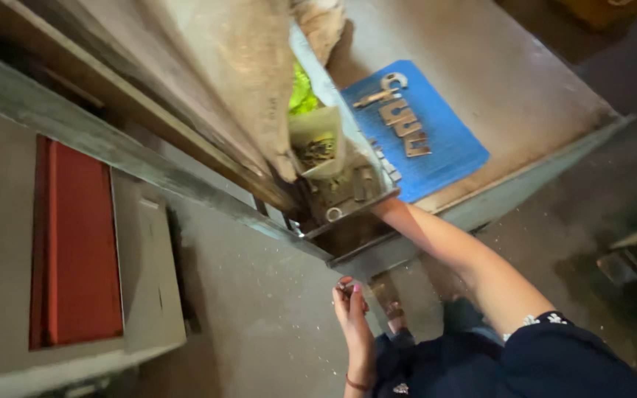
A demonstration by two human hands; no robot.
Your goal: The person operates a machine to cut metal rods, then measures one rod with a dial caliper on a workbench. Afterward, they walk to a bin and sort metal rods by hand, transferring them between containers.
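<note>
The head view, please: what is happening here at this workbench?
A person in a dark top works beside a metal workbench. The left hand is raised below the bench edge and pinches a small metal piece in its fingertips. The right arm reaches under the bench edge toward an open tray of small metal parts; the right hand itself is hidden. On the bench lies a blue mat with flat metal pieces in a row. A grey cabinet with a red panel stands at the left.

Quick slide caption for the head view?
Left hand pinches a small metal part; right arm reaches under the workbench beside a blue mat.
</note>
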